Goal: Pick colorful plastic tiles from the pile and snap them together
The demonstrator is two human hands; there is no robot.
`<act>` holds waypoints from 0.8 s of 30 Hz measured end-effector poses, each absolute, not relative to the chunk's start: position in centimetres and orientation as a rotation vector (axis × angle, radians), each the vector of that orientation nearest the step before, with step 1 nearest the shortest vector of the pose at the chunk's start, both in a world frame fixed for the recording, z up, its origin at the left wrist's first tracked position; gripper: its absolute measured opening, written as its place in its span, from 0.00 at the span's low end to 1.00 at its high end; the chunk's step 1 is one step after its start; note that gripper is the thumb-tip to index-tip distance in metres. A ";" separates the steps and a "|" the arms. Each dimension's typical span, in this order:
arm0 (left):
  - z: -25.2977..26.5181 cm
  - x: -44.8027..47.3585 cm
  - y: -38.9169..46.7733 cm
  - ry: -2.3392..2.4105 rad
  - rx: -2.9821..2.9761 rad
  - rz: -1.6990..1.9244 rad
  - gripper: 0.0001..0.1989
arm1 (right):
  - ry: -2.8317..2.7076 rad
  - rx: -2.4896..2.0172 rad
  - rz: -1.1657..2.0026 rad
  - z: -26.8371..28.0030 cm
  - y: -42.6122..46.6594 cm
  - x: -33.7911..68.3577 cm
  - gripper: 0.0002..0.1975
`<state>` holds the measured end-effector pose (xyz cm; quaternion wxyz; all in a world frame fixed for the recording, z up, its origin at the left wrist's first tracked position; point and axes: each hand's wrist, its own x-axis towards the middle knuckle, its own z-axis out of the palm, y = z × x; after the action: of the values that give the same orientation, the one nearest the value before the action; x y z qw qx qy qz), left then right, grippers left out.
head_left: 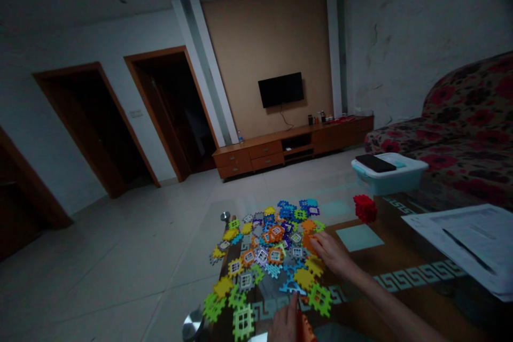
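Note:
A pile of several bright plastic puzzle tiles in green, yellow, orange, blue and purple lies spread on the glass table. My right hand reaches into the pile's right side, its fingertips closed on an orange tile. My left hand is at the bottom edge, partly cut off, and holds an orange-red piece against its fingers. A red cube built from tiles stands beyond my right hand, apart from the pile.
A white and teal storage box with a dark phone on its lid sits at the table's far right. Printed sheets lie on the right. A flowered sofa is behind; a tiled floor lies left.

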<state>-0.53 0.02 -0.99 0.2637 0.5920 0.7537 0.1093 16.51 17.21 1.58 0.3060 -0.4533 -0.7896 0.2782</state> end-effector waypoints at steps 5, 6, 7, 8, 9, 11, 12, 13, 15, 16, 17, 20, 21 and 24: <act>-1.3 -2.8 0.5 1.923 1.383 0.357 0.40 | -2.107 -0.929 1.311 2.8 12.6 15.6 0.05; -1.4 -3.0 0.6 1.931 1.313 0.381 0.40 | -2.078 -0.925 1.408 2.7 11.6 15.2 0.08; -1.4 -3.1 0.6 1.938 1.272 0.402 0.40 | -2.066 -0.942 1.474 2.6 10.8 14.8 0.10; -1.4 -3.2 0.6 1.946 1.271 0.424 0.40 | -2.073 -0.972 1.513 2.4 10.1 14.3 0.10; -1.3 -3.1 0.4 1.956 1.299 0.441 0.39 | -2.089 -1.012 1.538 2.3 9.5 13.8 0.10; -1.0 -2.7 0.1 1.972 1.384 0.450 0.38 | -2.139 -1.087 1.548 1.9 8.9 12.9 0.10; -0.8 -2.4 0.0 1.978 1.424 0.451 0.37 | -2.168 -1.109 1.518 1.7 8.7 12.7 0.10; -0.7 -2.1 -0.2 1.992 1.451 0.443 0.36 | -2.197 -1.113 1.457 1.5 8.7 12.6 0.10; -0.4 -1.2 -0.2 2.051 1.465 0.372 0.34 | -2.253 -1.082 1.268 1.3 9.0 12.8 0.11; -0.3 -0.7 -0.2 2.090 1.466 0.324 0.33 | -2.272 -1.060 1.166 1.2 9.3 13.0 0.11; -0.2 -0.1 -0.2 2.133 1.458 0.271 0.33 | -2.283 -1.040 1.078 1.2 9.7 13.1 0.11; -0.3 1.0 0.0 2.256 1.447 0.188 0.32 | -2.324 -0.989 0.897 1.6 11.7 12.5 0.11; -0.4 1.2 -0.1 2.285 1.456 0.193 0.31 | -2.353 -0.975 0.845 1.8 12.6 11.8 0.11; -0.8 1.1 -0.2 2.340 1.522 0.334 0.37 | -2.435 -1.049 0.687 2.7 15.7 8.3 0.12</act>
<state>1.10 -0.24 -0.83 0.1646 0.5340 0.8210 0.1173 8.29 15.68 2.74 0.1997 -0.3754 -0.8711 0.2457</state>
